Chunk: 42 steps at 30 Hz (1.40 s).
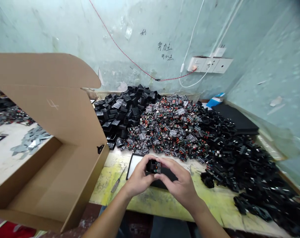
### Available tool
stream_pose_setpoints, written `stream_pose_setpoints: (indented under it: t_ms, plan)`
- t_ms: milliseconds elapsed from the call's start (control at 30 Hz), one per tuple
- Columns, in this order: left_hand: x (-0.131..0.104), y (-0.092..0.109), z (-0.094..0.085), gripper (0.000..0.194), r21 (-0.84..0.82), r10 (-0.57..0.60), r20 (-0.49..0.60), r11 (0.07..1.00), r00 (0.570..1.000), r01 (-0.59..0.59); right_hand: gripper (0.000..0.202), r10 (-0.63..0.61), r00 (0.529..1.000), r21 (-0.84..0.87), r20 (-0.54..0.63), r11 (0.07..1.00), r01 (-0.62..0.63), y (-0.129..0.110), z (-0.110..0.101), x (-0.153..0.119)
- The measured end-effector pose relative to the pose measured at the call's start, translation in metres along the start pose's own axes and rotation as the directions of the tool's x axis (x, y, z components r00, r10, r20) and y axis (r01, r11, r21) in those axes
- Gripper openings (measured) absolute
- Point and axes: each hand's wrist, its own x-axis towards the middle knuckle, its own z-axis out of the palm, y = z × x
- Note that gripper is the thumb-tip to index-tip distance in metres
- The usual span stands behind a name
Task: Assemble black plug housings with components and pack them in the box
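head: left fingers (147, 180), right fingers (169, 165) pinch black housing (153, 167); parts heap (172, 129) beyond, carton (45, 178) left.

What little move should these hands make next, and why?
Probably a gentle push by the right hand to seat the circuit board in the black housing: the left hand supports the housing, the right fingers meet the board's side, and its components look exposed, though fingers hide part of the fit.

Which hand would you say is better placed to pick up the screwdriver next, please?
The left hand, probably: the screwdriver lies on the table to its left, whereas the right hand is farther away, on the other side of the black housing that both hold.
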Motion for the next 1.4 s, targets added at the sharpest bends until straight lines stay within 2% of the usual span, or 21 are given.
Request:
stream_pose_setpoints:
  t_ms: [300, 433, 633, 833, 933, 1067, 1200, 1400]
  plan:
    - [0.011, -0.006, 0.0, 0.044, -0.045, -0.013, 0.03, 0.999, 0.999, 0.014, 0.044, 0.1, 0.995, 0.029, -0.03, 0.995, -0.099, 0.012, 0.001, 0.001]
    - [0.013, -0.008, 0.002, 0.044, -0.072, -0.024, 0.021, 0.997, 1.0, 0.025, 0.043, 0.063, 0.998, 0.033, -0.004, 0.997, -0.063, 0.015, -0.003, 0.001]
    - [0.012, -0.007, 0.005, 0.042, -0.021, -0.032, 0.02, 0.999, 0.999, 0.033, 0.042, -0.001, 1.0, -0.009, 0.022, 1.0, 0.001, 0.015, -0.012, 0.003]
    - [0.01, -0.004, 0.008, 0.04, -0.034, 0.003, 0.041, 0.999, 0.999, -0.001, 0.038, -0.005, 1.0, -0.021, 0.01, 1.0, 0.006, 0.009, -0.015, 0.007]
    - [0.008, -0.002, 0.009, 0.045, -0.077, 0.02, 0.074, 0.997, 0.997, -0.015, 0.039, 0.006, 1.0, -0.02, 0.024, 1.0, -0.006, 0.005, -0.017, 0.007]
    - [0.006, 0.0, 0.008, 0.059, -0.173, 0.002, 0.148, 0.985, 0.989, 0.024, 0.046, -0.005, 0.999, -0.016, 0.053, 1.0, 0.006, 0.0, -0.02, 0.005]
    - [0.004, 0.002, 0.006, 0.071, -0.194, 0.003, 0.197, 0.98, 0.98, 0.036, 0.05, -0.028, 0.998, -0.026, 0.048, 0.999, 0.029, -0.006, -0.02, 0.003]
    - [0.003, 0.001, 0.005, 0.072, -0.18, 0.017, 0.205, 0.983, 0.979, 0.02, 0.049, -0.014, 0.999, -0.037, 0.046, 0.999, 0.015, -0.006, -0.019, -0.001]
